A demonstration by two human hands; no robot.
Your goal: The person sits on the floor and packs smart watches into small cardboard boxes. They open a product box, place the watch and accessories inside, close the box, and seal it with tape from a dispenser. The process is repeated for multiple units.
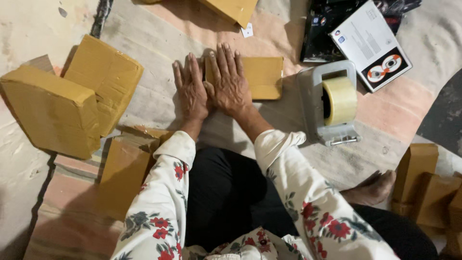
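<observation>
Head view, looking down at my lap and the floor.

Item 1: flat brown-paper parcel (262, 77), rectangular, lying on the mat straight ahead of me. My right hand (231, 82) presses flat on its left end, fingers (226, 58) spread wide and straight, gripping nothing. My left hand (191, 89) lies flat just beside it, touching the right hand at the thumb side, fingers together and extended; whether it rests on the parcel's edge or on the mat I cannot tell.

Item 2: two bulky brown-wrapped boxes (53, 108) to my left, leaning one against the other, glossy with tape.

Item 3: smaller brown parcel (124, 168) near my left knee, partly in shadow.

Item 4: cluster of upright brown parcels (423, 188) at far right, beside my bare foot (373, 188).

Item 5: corner of another brown parcel (236, 9) at the top edge, a small white tag (247, 31) just below it.

Item 6: grey tape dispenser (329, 103) holding a roll of clear-tan tape, right of the flat parcel.

Item 7: white printed carton (368, 41) with a black panel showing two round orange-and-white shapes, lying on black glossy packets (320, 33).

Surface: woven floor mat (159, 29) in pale grey and peach bands; worn pale floor at left.
</observation>
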